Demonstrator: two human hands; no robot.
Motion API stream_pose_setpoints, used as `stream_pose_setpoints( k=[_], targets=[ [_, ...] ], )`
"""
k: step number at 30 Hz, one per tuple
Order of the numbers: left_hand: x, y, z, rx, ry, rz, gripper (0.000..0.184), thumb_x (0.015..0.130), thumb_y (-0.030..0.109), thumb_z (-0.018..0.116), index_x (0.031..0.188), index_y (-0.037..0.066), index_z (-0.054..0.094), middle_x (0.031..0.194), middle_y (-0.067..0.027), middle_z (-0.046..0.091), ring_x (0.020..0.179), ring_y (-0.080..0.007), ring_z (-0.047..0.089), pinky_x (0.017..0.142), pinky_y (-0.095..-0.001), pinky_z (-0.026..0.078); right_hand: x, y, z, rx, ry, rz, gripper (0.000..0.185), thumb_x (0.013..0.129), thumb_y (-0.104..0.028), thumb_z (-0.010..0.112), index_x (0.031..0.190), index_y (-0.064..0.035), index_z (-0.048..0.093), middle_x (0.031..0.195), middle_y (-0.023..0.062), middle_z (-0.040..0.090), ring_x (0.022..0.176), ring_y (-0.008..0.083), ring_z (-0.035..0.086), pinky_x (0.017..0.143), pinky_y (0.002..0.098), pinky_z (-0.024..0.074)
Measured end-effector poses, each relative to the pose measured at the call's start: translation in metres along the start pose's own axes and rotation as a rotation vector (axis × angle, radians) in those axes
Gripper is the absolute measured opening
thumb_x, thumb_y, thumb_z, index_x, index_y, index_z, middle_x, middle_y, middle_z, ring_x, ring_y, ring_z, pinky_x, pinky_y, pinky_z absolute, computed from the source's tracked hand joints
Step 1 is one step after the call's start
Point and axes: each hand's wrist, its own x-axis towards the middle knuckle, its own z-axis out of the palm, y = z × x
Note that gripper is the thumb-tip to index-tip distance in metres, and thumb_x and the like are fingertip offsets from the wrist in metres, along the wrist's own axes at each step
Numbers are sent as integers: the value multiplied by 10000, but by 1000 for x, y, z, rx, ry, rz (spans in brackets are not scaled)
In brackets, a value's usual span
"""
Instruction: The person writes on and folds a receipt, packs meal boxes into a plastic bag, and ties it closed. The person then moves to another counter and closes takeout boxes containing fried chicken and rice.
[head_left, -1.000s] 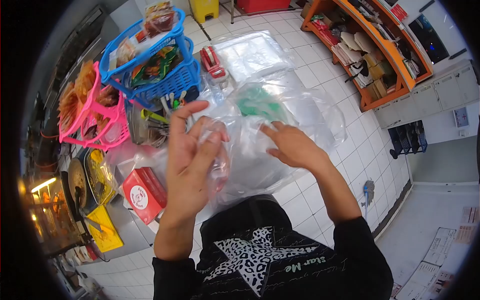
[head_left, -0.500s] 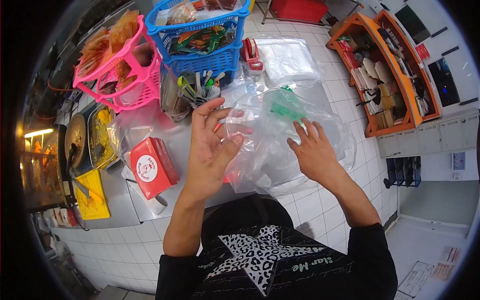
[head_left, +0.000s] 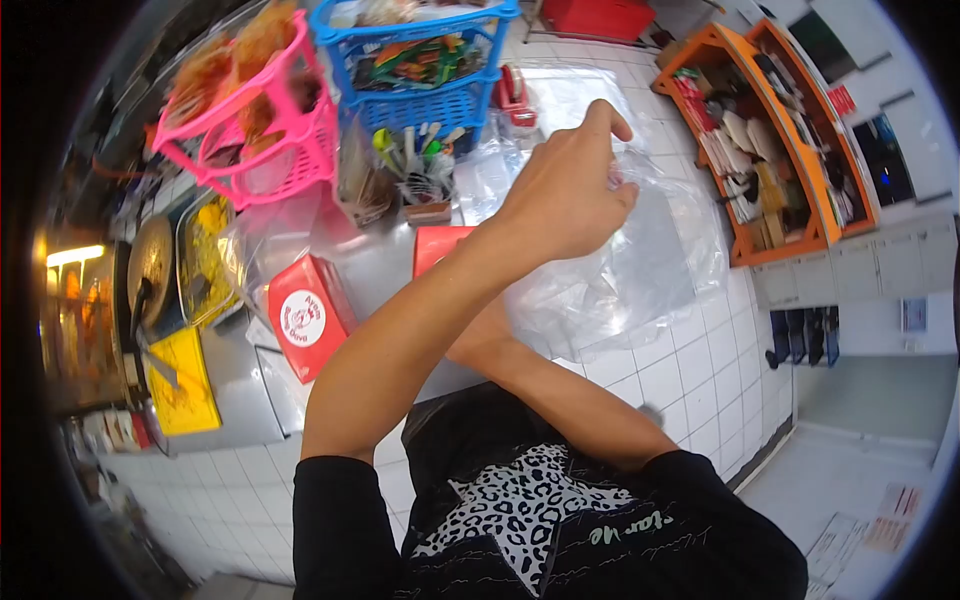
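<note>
My arms are crossed. My left hand reaches over to the right, above the clear plastic bags, with its fingers bent and apart. No held thing shows in it. Beneath my left forearm, my right hand points left, close to a red box that is partly covered by the forearm. The fingers of my right hand are hidden. Another red box with a round white label stands on the steel table to the left.
A pink basket and stacked blue baskets stand at the back. Beside them are a holder of utensils and a red tape dispenser. A yellow cutting board with a knife lies at left; an orange shelf stands right.
My left hand has swung right and crossed over my right arm. My right hand has left the bags and moved left under it. The green patch among the bags no longer shows.
</note>
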Motion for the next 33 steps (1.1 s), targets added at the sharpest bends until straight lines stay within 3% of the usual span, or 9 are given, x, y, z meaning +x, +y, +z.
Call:
stream_pose_setpoints(
  k=[6,10,14,17,20,23,26,29,33],
  targets=[
    [-4,3,4,-28,-136,9,409,909,133,727,1260,52,534,1009,-105,614,765,-191,625,693,-357,519,-25,6,21,-108,-23,153,772,775,-354,861,1382,-28,513,1636,280,289,1535,526,204,1077,616,475],
    [-11,-2,-2,-161,-220,-29,400,946,109,718,1292,46,527,1116,-95,570,808,-158,636,607,-300,545,-36,11,30,99,159,266,806,738,-287,905,1362,6,489,1648,330,222,1504,529,274,977,533,571],
    [-11,-17,1,-246,-157,-14,452,873,161,768,1248,30,552,964,-117,693,793,-233,664,730,-404,526,-26,-5,32,-9,114,427,862,715,-322,924,1355,43,476,1647,347,213,1448,513,379,951,562,572],
    [-18,-22,12,-369,77,59,439,873,176,785,1208,16,550,949,-132,696,755,-236,664,703,-405,528,-24,-3,38,-112,168,427,831,713,-336,925,1311,54,501,1565,328,352,1367,467,485,945,584,556],
    [-17,-40,-2,-182,-226,-30,399,914,212,762,1165,-2,536,845,-156,690,708,-237,677,650,-401,512,-17,-13,27,3,60,542,698,732,-275,893,1251,37,545,1400,276,499,1262,408,559,973,616,511],
    [-20,-14,-18,89,-294,-48,214,1026,174,650,1128,35,525,742,-49,588,745,-150,679,655,-356,519,-17,-4,42,-28,177,525,584,736,-228,851,1198,6,581,1269,221,556,1200,377,591,987,613,481],
    [-22,-13,-21,-95,-307,-133,213,1069,227,581,1102,31,505,665,-44,521,617,-123,585,597,-322,471,-21,-9,34,90,168,515,594,727,-236,827,1217,6,592,1295,237,555,1213,388,575,1009,602,448],
    [-13,-20,-24,-166,-326,-201,229,1076,239,539,1074,13,498,643,-139,616,570,-250,611,602,-432,451,-56,-35,-22,-56,-155,362,816,713,-315,863,1355,41,508,1331,255,518,1221,432,533,954,544,493],
    [-6,-39,-22,-131,-318,-167,250,1092,271,528,1070,25,488,630,-111,593,520,-222,593,562,-421,437,-127,-31,-128,393,-442,173,767,692,-331,871,1312,-5,559,1397,283,512,1252,449,544,1070,504,421]
  ],
)
